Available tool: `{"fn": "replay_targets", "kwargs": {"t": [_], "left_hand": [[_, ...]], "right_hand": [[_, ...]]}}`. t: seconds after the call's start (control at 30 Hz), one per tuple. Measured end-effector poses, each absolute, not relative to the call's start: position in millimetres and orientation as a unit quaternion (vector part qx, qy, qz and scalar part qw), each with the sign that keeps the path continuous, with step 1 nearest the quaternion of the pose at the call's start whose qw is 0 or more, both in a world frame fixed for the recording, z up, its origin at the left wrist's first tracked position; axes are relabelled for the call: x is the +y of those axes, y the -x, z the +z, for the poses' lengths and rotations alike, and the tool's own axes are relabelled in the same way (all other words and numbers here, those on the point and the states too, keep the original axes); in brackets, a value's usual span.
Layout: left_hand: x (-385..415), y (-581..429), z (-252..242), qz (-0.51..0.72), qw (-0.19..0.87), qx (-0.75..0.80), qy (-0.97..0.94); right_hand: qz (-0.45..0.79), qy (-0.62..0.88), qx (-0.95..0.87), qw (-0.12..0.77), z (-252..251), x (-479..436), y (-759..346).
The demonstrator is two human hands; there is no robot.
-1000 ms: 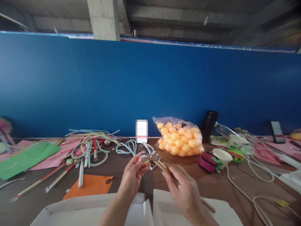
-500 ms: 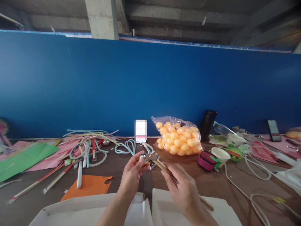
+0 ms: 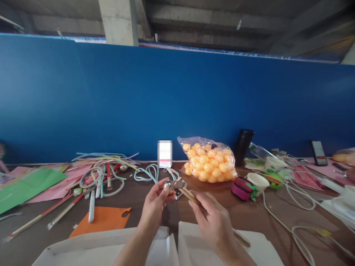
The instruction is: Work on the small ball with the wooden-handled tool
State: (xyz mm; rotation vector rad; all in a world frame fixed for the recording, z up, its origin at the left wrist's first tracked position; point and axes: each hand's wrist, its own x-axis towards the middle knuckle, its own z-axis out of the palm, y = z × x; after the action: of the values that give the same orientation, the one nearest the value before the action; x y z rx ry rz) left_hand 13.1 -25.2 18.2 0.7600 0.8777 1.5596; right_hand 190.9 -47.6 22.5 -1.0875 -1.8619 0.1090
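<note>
My left hand (image 3: pixel 154 207) is raised over the brown table (image 3: pixel 155 199), its fingertips pinched on a small shiny silver ball (image 3: pixel 168 185). My right hand (image 3: pixel 213 220) is closed round a thin wooden stick (image 3: pixel 194 198) that ends in a small brown head (image 3: pixel 179 183). The head touches the silver ball. Both hands hover above two white sheets (image 3: pixel 133 247) at the near edge.
A clear bag of orange balls (image 3: pixel 208 160) lies behind the hands, with a black cylinder (image 3: pixel 243 147), paper cups (image 3: pixel 257 181), a pink pouch (image 3: pixel 242 188) and white cables (image 3: pixel 299 207) to the right. Coloured straws and sticks (image 3: pixel 102 173), orange paper (image 3: pixel 104 218) and green paper (image 3: pixel 24 186) lie left. A blue wall (image 3: pixel 177 103) stands behind.
The view has drifted slightly rightward. Both hands keep the same hold on the ball and the stick.
</note>
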Motion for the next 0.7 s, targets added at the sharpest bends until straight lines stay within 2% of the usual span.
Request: {"fn": "replay_targets", "kwargs": {"t": [0.7], "left_hand": [[-27.0, -11.3, 25.7, 0.676, 0.606, 0.336, -0.25]], "right_hand": [[0.056, 0.433, -0.756, 0.487, 20.3, -48.8, -193.1]]}}
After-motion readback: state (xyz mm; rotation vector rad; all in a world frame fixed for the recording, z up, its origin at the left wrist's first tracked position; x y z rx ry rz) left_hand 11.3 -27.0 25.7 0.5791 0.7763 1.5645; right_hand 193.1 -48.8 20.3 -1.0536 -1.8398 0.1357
